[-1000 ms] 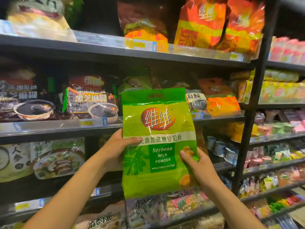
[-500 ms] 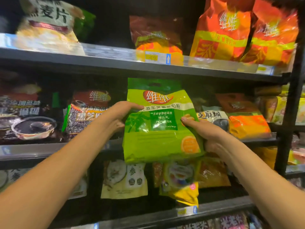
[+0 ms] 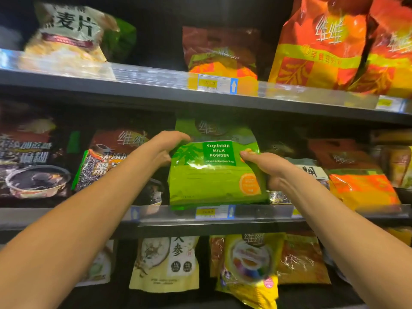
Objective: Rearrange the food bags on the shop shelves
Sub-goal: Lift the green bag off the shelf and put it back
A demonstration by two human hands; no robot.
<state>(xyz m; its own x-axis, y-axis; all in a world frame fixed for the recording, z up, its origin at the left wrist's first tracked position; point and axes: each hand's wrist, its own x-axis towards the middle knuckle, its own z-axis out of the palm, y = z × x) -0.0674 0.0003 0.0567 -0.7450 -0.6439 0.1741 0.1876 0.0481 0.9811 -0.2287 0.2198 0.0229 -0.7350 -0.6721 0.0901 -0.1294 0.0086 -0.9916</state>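
Observation:
A green soybean milk powder bag (image 3: 214,175) stands on the middle shelf (image 3: 267,214), its bottom edge at the shelf's front lip and its top tucked under the shelf above. My left hand (image 3: 166,147) grips the bag's upper left edge. My right hand (image 3: 270,167) holds its right side, thumb on the front. A black sesame bag (image 3: 104,161) stands just left of it, and an orange bag (image 3: 361,188) lies to the right.
The upper shelf (image 3: 156,92) carries an oat bag (image 3: 66,39), a dark red bag (image 3: 223,52) and tall orange bags (image 3: 323,45). Below hang a ginseng bag (image 3: 167,264) and a yellow bag (image 3: 252,268). Price tags line the shelf edges.
Both hands have carried the green bag up and forward from in front of the shelves into the middle shelf, where its bottom now rests at the front lip.

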